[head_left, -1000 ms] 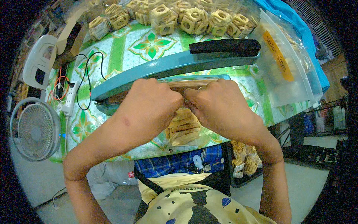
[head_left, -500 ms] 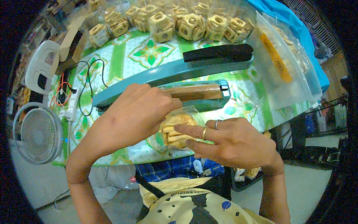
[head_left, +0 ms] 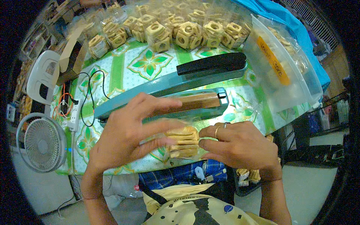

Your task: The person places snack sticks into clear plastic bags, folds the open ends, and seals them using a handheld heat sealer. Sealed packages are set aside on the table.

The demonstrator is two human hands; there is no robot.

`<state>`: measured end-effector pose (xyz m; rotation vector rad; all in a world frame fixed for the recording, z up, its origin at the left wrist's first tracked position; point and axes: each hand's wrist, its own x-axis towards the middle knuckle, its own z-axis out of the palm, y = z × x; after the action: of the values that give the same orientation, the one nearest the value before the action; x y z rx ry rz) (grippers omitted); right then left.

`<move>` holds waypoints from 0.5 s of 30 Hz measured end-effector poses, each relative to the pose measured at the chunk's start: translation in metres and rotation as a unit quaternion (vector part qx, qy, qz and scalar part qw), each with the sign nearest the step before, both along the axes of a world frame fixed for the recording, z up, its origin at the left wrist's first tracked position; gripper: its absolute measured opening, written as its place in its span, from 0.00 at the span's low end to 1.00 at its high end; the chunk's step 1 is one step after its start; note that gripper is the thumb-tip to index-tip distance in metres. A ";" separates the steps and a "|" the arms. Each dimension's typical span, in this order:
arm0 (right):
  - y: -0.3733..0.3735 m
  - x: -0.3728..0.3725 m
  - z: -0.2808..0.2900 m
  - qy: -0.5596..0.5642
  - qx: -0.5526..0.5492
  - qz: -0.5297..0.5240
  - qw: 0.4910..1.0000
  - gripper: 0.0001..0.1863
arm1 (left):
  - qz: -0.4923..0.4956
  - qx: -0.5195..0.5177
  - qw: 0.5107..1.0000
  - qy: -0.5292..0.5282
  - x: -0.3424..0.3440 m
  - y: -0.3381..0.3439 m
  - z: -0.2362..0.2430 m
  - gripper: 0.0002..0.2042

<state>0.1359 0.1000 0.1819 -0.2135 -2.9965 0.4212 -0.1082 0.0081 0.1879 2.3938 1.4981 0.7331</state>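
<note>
The packet of pale, stacked snacks lies near the near edge of the patterned table, between the hands, its wrapped edges hard to make out. The left hand, blurred, is spread open on its left, hiding part of the blue-green sealer. The right hand has half-bent fingers at its right side; whether they grip it I cannot tell. Bagged snacks crowd the far side, the rearmost indistinct

left grip: fingers blurred | teal sealer base: partly hidden | forearms: cut by lower edge
</note>
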 end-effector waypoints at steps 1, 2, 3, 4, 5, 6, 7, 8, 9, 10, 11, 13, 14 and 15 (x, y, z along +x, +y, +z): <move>0.001 0.000 0.001 0.009 0.019 -0.002 1.000 0.11 | -0.007 -0.002 1.000 0.022 0.001 -0.004 0.002 0.14; 0.002 -0.001 0.002 0.018 0.033 -0.004 0.999 0.11 | -0.015 -0.001 0.999 0.041 0.001 -0.007 0.003 0.16; 0.002 -0.003 0.002 0.023 0.046 -0.005 0.999 0.12 | -0.023 0.006 0.997 0.067 0.000 -0.009 0.003 0.18; 0.003 -0.003 0.004 -0.006 0.052 0.000 0.999 0.11 | -0.030 0.010 0.994 0.103 -0.003 -0.010 0.003 0.19; 0.004 -0.002 0.005 -0.033 0.060 0.007 0.998 0.11 | -0.036 0.021 0.994 0.105 -0.007 -0.011 0.002 0.19; 0.006 0.000 0.005 -0.046 0.065 0.008 0.997 0.11 | -0.042 0.029 0.993 0.109 -0.011 -0.013 0.001 0.18; 0.007 0.003 0.006 -0.033 0.032 0.008 0.999 0.10 | -0.049 0.035 0.992 0.112 -0.014 -0.016 -0.001 0.18; 0.008 0.007 0.005 -0.007 -0.005 -0.001 1.000 0.09 | -0.035 0.029 0.997 0.067 -0.018 -0.020 -0.006 0.17; 0.010 0.012 0.003 0.019 -0.041 -0.011 0.999 0.08 | -0.022 0.023 0.999 0.022 -0.020 -0.025 -0.012 0.16; 0.012 0.017 -0.002 0.104 -0.094 -0.026 0.990 0.08 | 0.008 -0.008 1.000 -0.017 -0.022 -0.030 -0.020 0.16; 0.015 0.020 -0.010 0.188 -0.145 -0.040 0.971 0.08 | 0.024 0.038 0.991 -0.128 -0.022 -0.034 -0.031 0.16; 0.017 0.019 -0.035 0.305 -0.261 -0.112 0.909 0.10 | 0.091 0.086 0.935 -0.333 -0.016 -0.037 -0.063 0.17; 0.012 0.015 -0.052 0.337 -0.328 -0.170 0.866 0.11 | 0.124 0.093 0.888 -0.433 -0.007 -0.033 -0.085 0.17; 0.006 0.010 -0.069 0.382 -0.388 -0.209 0.813 0.12 | 0.120 0.119 0.830 -0.532 0.005 -0.029 -0.107 0.18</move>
<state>0.1462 0.1061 0.1128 -0.5795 -1.7838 1.2794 -0.1028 -0.0208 0.0806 1.3597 1.1851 1.9595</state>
